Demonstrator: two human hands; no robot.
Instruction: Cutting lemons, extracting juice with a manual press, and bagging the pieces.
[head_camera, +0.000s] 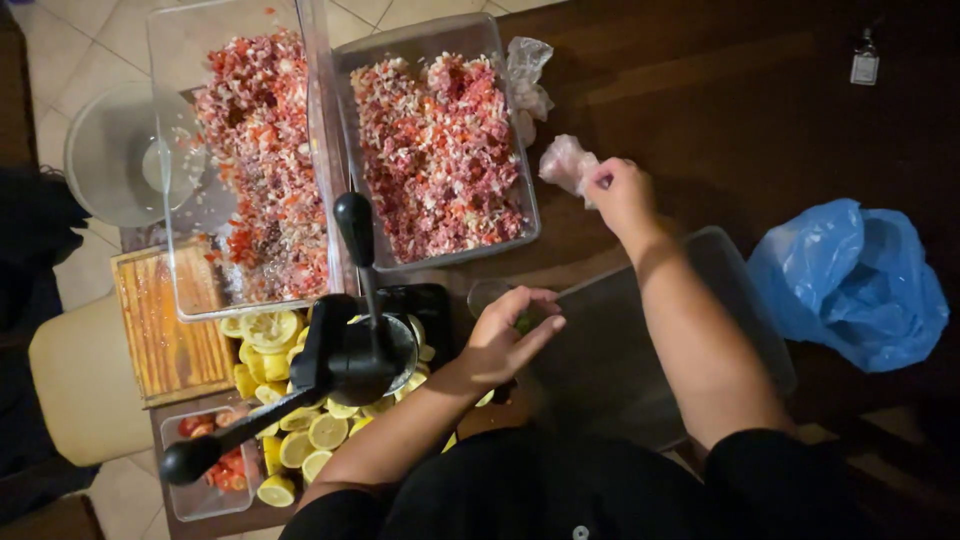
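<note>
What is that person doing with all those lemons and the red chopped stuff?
A person leans over a dark wooden table. The left hand holds something small and green beside a black lever juicer, with squeezed lemon halves piled underneath. The right hand pinches a crumpled clear plastic glove or bag. Two clear tubs of chopped red and white pieces sit ahead, and a blue plastic bag lies off to the right.
</note>
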